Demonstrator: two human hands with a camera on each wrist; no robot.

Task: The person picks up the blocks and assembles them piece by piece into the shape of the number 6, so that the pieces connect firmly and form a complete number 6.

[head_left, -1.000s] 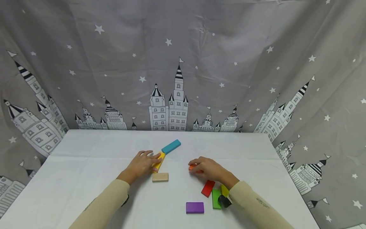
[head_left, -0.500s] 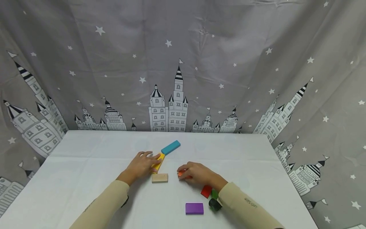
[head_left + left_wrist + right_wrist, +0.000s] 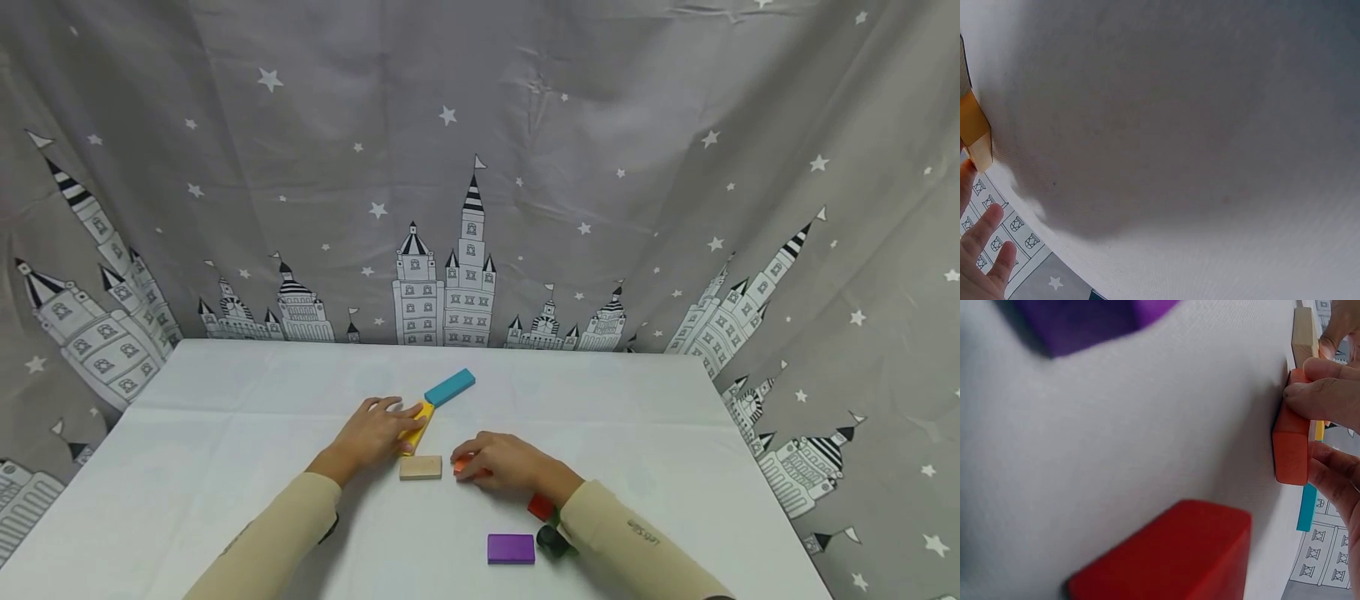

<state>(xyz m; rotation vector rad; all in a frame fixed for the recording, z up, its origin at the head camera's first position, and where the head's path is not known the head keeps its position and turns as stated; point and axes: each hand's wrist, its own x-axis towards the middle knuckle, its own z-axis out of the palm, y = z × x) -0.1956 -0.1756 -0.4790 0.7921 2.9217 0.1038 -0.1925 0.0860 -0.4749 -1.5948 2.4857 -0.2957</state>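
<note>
My left hand (image 3: 371,433) pinches a yellow block (image 3: 417,436), which slants on the white table. A blue block (image 3: 450,387) runs on from its far end. At its near end lies a plain wooden block (image 3: 421,468). My right hand (image 3: 506,461) holds an orange block (image 3: 1291,453) between thumb and fingers, low over the tabletop, close to the right end of the wooden block. In the left wrist view the end of the yellow block (image 3: 974,122) shows beside the left fingertips.
Beneath the right forearm lie a red block (image 3: 540,507), partly covered, and a green one, mostly hidden. A purple block (image 3: 511,549) sits nearer the front. A grey curtain (image 3: 330,167) with printed castles hangs behind the table (image 3: 240,433).
My right hand has carried the orange block left and toward the front, up to the wooden block. The left hand stays on the yellow block. The right forearm now covers more of the red and green blocks.
</note>
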